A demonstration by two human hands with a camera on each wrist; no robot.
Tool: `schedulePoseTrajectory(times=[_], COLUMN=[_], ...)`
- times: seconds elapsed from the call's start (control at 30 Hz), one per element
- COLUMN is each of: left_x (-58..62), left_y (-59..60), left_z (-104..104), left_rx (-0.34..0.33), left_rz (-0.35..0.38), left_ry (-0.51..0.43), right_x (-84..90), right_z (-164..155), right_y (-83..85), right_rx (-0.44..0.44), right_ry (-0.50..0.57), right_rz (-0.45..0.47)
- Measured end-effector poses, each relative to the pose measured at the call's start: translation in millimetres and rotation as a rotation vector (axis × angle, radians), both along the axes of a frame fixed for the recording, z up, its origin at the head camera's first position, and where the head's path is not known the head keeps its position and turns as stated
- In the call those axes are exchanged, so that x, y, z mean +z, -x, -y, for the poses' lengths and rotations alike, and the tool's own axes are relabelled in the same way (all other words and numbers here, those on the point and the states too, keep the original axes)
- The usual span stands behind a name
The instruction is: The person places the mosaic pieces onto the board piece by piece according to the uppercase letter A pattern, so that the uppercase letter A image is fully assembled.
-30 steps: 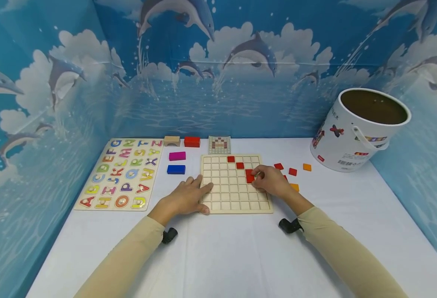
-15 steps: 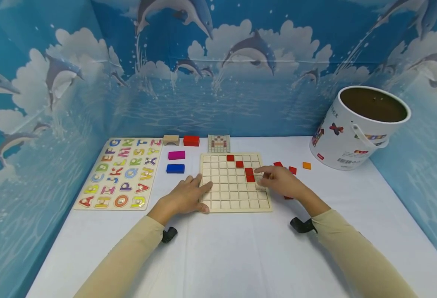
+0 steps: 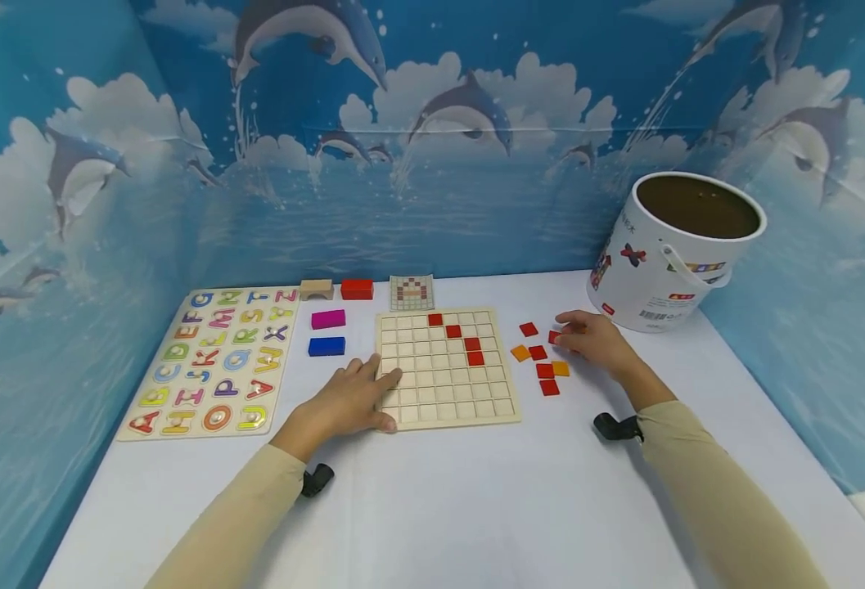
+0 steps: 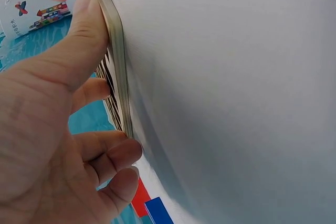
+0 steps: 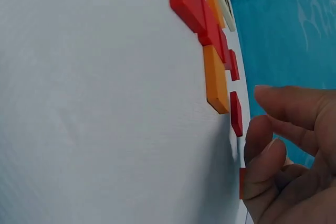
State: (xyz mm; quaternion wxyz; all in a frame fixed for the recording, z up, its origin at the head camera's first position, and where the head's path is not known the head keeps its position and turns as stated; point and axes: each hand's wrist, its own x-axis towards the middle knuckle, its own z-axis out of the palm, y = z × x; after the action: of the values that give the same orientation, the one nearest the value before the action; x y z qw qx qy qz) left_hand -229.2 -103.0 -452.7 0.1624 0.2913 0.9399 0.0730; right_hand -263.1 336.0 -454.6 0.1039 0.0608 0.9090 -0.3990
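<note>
The gridded wooden board (image 3: 432,393) lies mid-table, with several red square tiles (image 3: 453,331) set in its cells in a stepped line. My left hand (image 3: 347,398) rests on the board's left edge, thumb at the near corner; in the left wrist view the thumb (image 4: 86,30) lies along the rim. Right of the board, my right hand (image 3: 594,343) hovers beside a loose red tile (image 3: 553,336). The right wrist view shows a gap between its fingers and the nearest red tile (image 5: 236,114). Several other red tiles (image 3: 545,370) and an orange tile (image 3: 560,368) lie near it.
A small pattern card (image 3: 412,293) lies behind the board. Blue (image 3: 326,346), magenta (image 3: 328,319) and red (image 3: 357,289) blocks and a wooden arch (image 3: 317,289) stand to the left, near an alphabet puzzle (image 3: 207,360). A white bucket (image 3: 671,254) stands back right.
My right hand has left the board and moved right to the loose tiles. The red tiles it was touching stay in their cells. My left hand stays on the board; the head view has shifted.
</note>
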Motion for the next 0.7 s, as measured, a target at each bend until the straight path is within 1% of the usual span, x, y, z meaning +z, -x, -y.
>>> schedulePoseTrajectory(times=[0.1, 0.2, 0.3, 0.4, 0.57, 0.7], left_x=[0.4, 0.7, 0.2, -0.8, -0.6, 0.9], left_y=[-1.6, -1.9, -1.1, -0.2, -0.1, -1.4], left_z=[3.2, 1.9, 1.1, -0.3, 0.7, 3.0], left_rx=[0.002, -0.009, -0.016, -0.027, -0.019, -0.009], left_rz=[0.001, 0.002, 0.0, -0.002, -0.009, -0.002], left_ry=[-0.003, -0.008, -0.009, -0.004, 0.003, 0.002], right_x=[-6.7, -10.4, -9.4, -9.3, -8.2, -8.6], right_z=[3.6, 4.2, 5.7, 5.3, 5.7, 4.6], right_y=[2.7, 1.6, 1.5, -0.3, 0.0, 2.7], right_rx=[0.019, 0.024, 0.038, 0.041, 0.031, 0.001], right_ry=[-0.029, -0.074, -0.129, -0.158, -0.119, -0.029], right_rz=[-0.007, -0.014, -0.006, 0.009, 0.0, -0.018])
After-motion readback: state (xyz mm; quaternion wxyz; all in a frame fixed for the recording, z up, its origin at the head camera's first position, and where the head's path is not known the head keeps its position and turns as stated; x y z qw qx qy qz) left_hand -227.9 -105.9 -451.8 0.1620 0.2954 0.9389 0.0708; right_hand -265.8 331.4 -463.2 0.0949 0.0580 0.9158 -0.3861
